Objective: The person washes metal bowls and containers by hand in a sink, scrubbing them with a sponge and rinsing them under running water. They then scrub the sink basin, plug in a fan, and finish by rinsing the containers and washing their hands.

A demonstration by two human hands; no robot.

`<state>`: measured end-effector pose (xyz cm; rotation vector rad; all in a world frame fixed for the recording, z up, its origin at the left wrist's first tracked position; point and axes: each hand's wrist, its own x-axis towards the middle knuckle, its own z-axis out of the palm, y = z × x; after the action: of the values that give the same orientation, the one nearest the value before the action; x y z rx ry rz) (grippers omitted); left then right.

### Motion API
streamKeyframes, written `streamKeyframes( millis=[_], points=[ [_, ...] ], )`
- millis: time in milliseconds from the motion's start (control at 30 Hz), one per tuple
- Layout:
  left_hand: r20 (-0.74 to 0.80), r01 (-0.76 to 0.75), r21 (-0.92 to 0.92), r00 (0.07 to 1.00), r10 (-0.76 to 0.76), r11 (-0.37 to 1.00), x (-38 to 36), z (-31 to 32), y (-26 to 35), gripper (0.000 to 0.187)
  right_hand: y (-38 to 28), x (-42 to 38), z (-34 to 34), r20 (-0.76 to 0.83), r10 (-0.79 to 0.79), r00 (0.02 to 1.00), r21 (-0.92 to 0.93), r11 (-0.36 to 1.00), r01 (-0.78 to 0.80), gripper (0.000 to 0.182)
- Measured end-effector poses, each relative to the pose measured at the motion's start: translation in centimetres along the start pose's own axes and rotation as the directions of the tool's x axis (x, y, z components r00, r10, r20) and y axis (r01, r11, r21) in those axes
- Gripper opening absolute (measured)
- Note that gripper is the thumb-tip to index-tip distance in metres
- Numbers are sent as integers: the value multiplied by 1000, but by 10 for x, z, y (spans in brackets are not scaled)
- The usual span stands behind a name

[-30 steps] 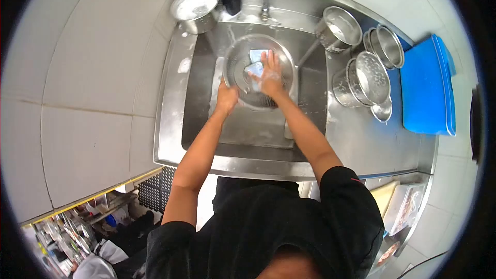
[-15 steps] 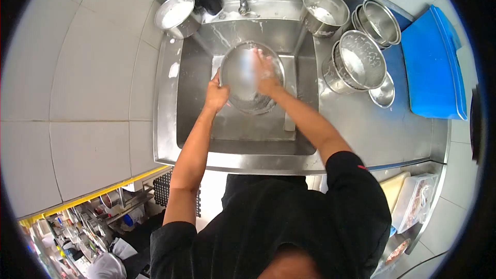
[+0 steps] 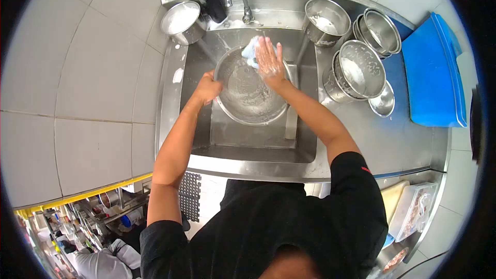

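A large round steel bowl [image 3: 250, 90] with wet, soapy streaks sits tilted in the sink. My left hand [image 3: 208, 89] is closed around its left rim. At the bowl's far right side is my right hand [image 3: 270, 63], lathered with foam, its fingers stretched out. Against the far inner wall it presses a white and blue cloth [image 3: 251, 50]. Part of the cloth, and my right thumb, are hidden under the hand.
The steel sink [image 3: 253, 137] surrounds the bowl, with a faucet [image 3: 247, 13] behind. Left of it stand a soapy pot [image 3: 187, 27] and a black pump bottle [image 3: 211, 5]. On the right counter are stacked pots [image 3: 336, 80], a small bowl [image 3: 383, 102] and a blue bin [image 3: 431, 72].
My right hand has slowed from a blur and sits slightly higher. The bowl's inside has come into fuller view, its near rim lower. My left hand has shifted slightly left on the rim.
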<state>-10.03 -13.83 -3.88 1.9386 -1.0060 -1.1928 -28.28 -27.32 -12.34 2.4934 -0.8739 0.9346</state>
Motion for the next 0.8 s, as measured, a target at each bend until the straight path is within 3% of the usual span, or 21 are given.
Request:
streamKeyframes(
  millis=[33,133,167,200,233,300,333,367,400,433,467,500,567,633,667,700,733,767,800],
  points=[
    [4,-2,1,1000,2,1000,3,3,1,44,-6,10,1,1,3,1000,-3,1000,-3,55],
    [68,-136,25,989,134,990,14,7,2,48,-14,41,-3,-240,-44,970,371,919,134,57],
    [-39,-264,233,959,280,936,14,6,2,50,-8,46,-9,-240,-36,970,371,920,126,57],
    [-111,-350,442,892,438,826,11,5,7,52,1,50,-13,-83,-99,992,347,930,122,59],
    [-107,-348,446,894,435,825,8,2,11,52,9,52,-15,79,-156,985,327,937,122,62],
    [-116,-488,390,816,567,781,-7,-4,28,55,22,47,-11,111,-83,990,243,968,53,67],
    [-115,-494,389,811,573,778,-8,-5,32,55,28,42,-15,297,276,914,403,832,-382,67],
    [-202,-560,372,730,653,740,-8,-4,37,56,35,39,-20,515,526,677,448,508,-736,67],
    [-286,-616,358,643,711,701,-10,-2,37,57,31,13,4,534,607,589,465,371,-803,69],
    [-284,-625,356,636,717,695,-12,4,37,57,23,-19,41,547,674,496,483,230,-845,71],
    [-375,-631,394,554,743,669,-14,16,33,57,-2,-41,51,678,641,361,564,-137,-814,71],
    [-458,-627,431,467,756,648,-18,28,23,58,-26,-64,60,804,538,254,543,-491,-682,71],
    [-483,-581,459,472,737,672,-20,44,-20,55,-39,-120,121,836,510,200,473,-488,-734,70],
    [-609,-432,402,533,588,808,-23,52,-57,44,-28,-138,127,762,591,266,341,-17,-940,68],
    [-576,-426,363,597,559,829,-25,41,-60,35,-9,-122,110,667,611,427,160,443,-882,67],
    [-540,-411,320,661,521,854,-28,26,-60,26,6,-91,66,664,589,461,246,410,-878,64],
    [-552,-392,372,635,541,841,-25,16,-44,14,17,-67,38,513,515,686,580,381,-720,59],
    [-412,-462,458,646,642,760,-12,-1,-35,12,21,-33,7,508,477,717,472,542,-695,48],
    [-282,-398,515,758,589,759,-11,-9,-7,10,25,-7,-22,81,56,995,359,930,-81,36]
  ],
)
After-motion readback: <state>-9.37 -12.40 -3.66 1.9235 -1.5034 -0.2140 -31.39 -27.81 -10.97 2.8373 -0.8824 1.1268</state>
